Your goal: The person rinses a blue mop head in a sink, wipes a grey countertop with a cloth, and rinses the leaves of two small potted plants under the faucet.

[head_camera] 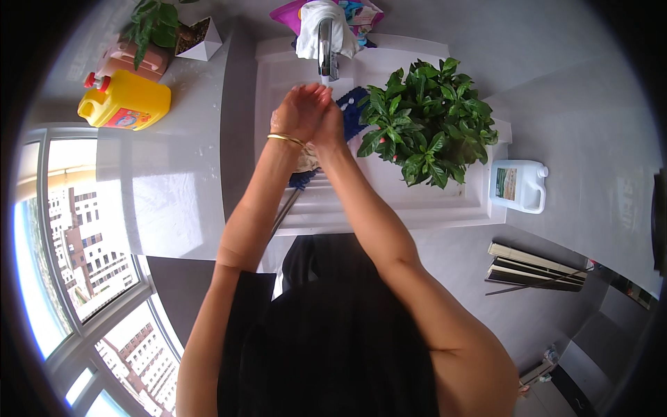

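My left hand (296, 115), with a gold bangle at the wrist, and my right hand (329, 122) are cupped side by side under the chrome faucet (324, 49). Water runs from the spout onto the fingers, and both palms look wet. Neither hand grips an object. Below them lies a blue mop head (353, 112) in the white laundry sink (411, 211), partly hidden by my hands, with a beige cloth (306, 160) near my wrists. A metal pole (285, 211) leans over the sink's front edge. A white cloth (312, 31) is draped over the faucet's base.
A leafy green plant (432, 122) fills the sink's right side. A white jug (518, 186) stands right of the sink. On the left counter (172, 151) are a yellow detergent jug (127, 100), a pink jug (151, 60) and a white planter (203, 44). Colourful packets (365, 18) lie behind the faucet.
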Demonstrator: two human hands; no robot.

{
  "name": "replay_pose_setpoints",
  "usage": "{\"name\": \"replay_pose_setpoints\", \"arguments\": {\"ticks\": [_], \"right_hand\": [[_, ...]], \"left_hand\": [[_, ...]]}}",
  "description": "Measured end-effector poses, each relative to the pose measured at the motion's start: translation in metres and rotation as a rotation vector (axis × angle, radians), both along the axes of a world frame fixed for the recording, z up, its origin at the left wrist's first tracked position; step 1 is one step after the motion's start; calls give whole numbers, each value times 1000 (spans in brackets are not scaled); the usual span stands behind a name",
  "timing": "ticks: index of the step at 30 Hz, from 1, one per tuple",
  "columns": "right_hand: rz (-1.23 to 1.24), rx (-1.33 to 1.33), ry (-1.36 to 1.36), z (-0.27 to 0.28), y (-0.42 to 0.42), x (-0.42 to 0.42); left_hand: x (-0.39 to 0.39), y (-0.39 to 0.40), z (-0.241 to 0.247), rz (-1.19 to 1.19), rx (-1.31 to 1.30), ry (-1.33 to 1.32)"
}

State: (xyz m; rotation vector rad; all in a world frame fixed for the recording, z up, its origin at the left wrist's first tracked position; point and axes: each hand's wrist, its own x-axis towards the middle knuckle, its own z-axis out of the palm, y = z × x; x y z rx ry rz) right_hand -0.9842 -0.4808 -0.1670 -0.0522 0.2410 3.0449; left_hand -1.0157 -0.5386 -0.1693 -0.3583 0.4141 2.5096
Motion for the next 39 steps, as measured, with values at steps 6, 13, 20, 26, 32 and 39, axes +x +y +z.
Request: {"name": "replay_pose_setpoints", "arguments": {"ticks": [6,13,20,26,32,39], "right_hand": [[374,176,298,97,120,40],[471,1129,-395,207,167,121],[133,1401,-289,203,137,122],[120,1226,-523,69,19,61],[-102,276,-592,-24,19,-26],[60,106,-183,-42,6,-38]], "left_hand": [[19,29,171,-557,-324,360],[38,62,184,-929,-514,578],[8,15,136,-568,-423,667],[-27,-2,38,-237,-326,-35],[-53,28,-23,-496,-1430,1028],[-79,-7,-135,-323,-1499,973]]}}
